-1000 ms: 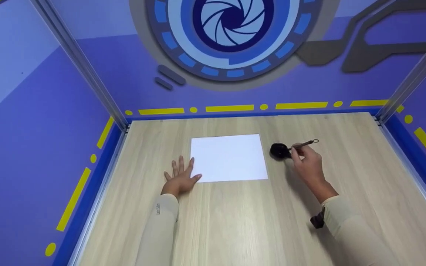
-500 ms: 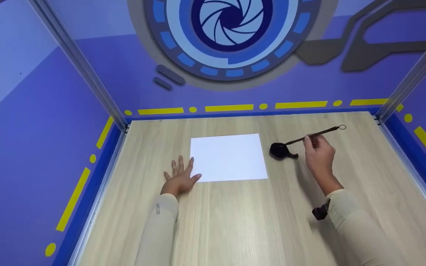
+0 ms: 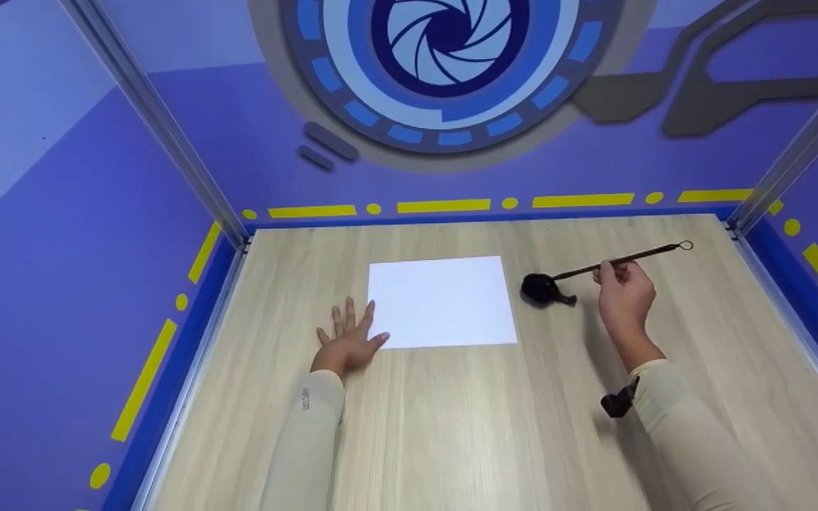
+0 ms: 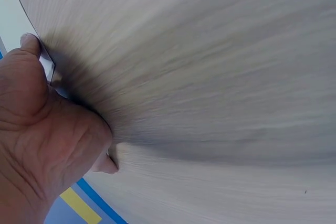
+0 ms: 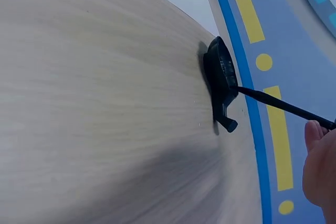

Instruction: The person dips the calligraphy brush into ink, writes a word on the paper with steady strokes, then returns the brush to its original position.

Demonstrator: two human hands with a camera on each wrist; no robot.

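The right hand [image 3: 626, 297] pinched a brush [image 3: 652, 253] at a dish [image 3: 538, 289] toward the tabletop's [image 3: 451, 419] far edge, seemingly dipping; careful lifting was needed next. The left hand [image 3: 347, 348], spread, touched paper [image 3: 444, 301].

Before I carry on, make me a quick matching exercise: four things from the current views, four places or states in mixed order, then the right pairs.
1. brush
2. black handled dish
3. white paper sheet
4. left hand

A. blank, lying between the two hands
B. spread out at the sheet's near left corner
C. held in the right hand, its tip at the dish
D. resting on the table, just right of the sheet

Pairs: 1-C, 2-D, 3-A, 4-B
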